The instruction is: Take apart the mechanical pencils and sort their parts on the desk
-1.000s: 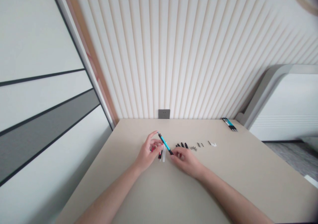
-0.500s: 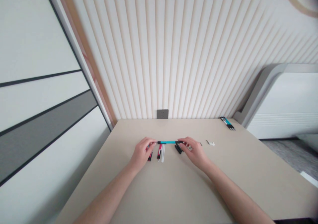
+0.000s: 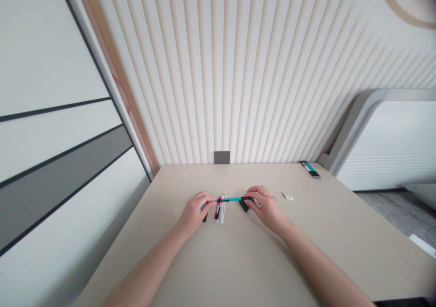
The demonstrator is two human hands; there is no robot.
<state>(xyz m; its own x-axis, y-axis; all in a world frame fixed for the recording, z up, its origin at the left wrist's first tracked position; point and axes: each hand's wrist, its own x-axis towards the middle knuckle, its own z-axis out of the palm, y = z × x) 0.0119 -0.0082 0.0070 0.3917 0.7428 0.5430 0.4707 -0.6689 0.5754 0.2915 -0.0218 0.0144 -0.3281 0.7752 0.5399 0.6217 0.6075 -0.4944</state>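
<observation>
Both hands are closed on a teal-and-black pen [image 3: 231, 199], which is held level just above the table [image 3: 218, 261]: the left hand [image 3: 196, 213] grips one end and the right hand [image 3: 266, 208] pinches the black end. Directly below the pen lie a red-and-black pen section [image 3: 217, 210] and clear plastic tubes [image 3: 222, 210], partly passed over by it. A black piece [image 3: 205, 217] sits under the left hand's fingers, and black pen parts [image 3: 243, 205] lie just below the pen toward the right hand, which hides part of them. Farther right of the pen are small white pieces [image 3: 288, 196], and well beyond them lies a bundle of finished teal pens [image 3: 310, 170]. A wall socket [image 3: 221, 157] sits straight ahead of the pen.
</observation>
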